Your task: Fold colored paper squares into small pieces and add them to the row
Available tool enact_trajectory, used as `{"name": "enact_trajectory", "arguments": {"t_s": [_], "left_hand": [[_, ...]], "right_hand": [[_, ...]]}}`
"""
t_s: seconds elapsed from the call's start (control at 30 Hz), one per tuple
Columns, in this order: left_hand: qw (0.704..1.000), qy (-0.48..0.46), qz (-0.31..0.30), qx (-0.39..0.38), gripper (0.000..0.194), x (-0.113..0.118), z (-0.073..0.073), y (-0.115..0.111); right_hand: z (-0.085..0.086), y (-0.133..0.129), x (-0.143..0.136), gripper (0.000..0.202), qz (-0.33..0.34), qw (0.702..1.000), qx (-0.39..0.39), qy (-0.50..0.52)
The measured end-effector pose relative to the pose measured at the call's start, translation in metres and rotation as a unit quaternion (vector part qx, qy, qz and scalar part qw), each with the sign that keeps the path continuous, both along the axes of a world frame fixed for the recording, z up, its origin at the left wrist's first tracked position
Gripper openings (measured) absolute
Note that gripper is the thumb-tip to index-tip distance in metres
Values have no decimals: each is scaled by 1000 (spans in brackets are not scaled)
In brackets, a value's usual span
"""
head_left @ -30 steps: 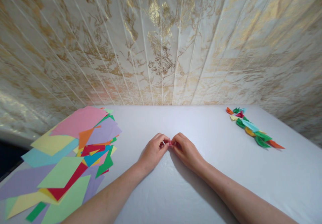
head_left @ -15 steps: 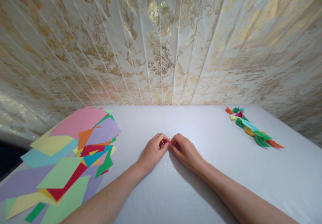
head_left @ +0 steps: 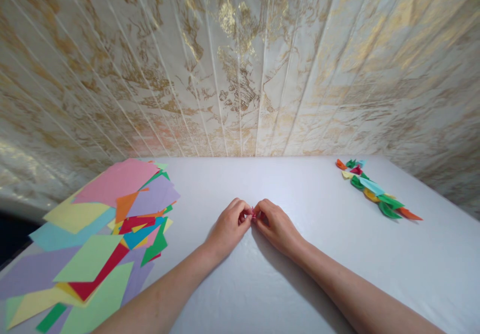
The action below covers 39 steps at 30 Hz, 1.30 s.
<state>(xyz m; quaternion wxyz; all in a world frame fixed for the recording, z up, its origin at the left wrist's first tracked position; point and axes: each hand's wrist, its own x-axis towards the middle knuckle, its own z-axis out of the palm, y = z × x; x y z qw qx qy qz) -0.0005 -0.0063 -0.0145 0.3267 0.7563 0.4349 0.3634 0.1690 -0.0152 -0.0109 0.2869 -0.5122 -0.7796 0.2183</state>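
Note:
Near the middle of the white table (head_left: 292, 179), a small pink piece of paper (head_left: 253, 214) is pinched between both hands, mostly covered by the fingertips. My left hand (head_left: 232, 223) grips its left side with thumb and forefinger. My right hand (head_left: 274, 223) pinches it from the right, the fingers curled. The fingertips of the two hands almost meet around the paper. Its exact folded shape is too small to make out.
Many coloured paper sheets lie overlapping on the left, among them a pink sheet (head_left: 120, 181) and a light green sheet (head_left: 90, 258). Several folded paper pieces (head_left: 371, 186) form a row at the right. A gold-patterned curtain (head_left: 240, 74) hangs behind the table.
Both hands stay in nearly the same place, with the fingertips shifted very slightly around the pink paper.

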Motion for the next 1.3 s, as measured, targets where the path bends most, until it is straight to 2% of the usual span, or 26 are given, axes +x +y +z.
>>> {"name": "enact_trajectory", "arguments": {"t_s": [0.23,0.73,1.3], "left_hand": [[1000,-8,10,-7,15,0,-2,-1],[999,-7,-25,-21,14,-2,5,0],[998,37,-44,13,13,-4,6,0]], "right_hand": [[1,-1,0,11,-5,1000,2,-3],[-1,0,2,13,6,1000,-6,18],[-2,0,3,15,16,1000,3,12]]}}
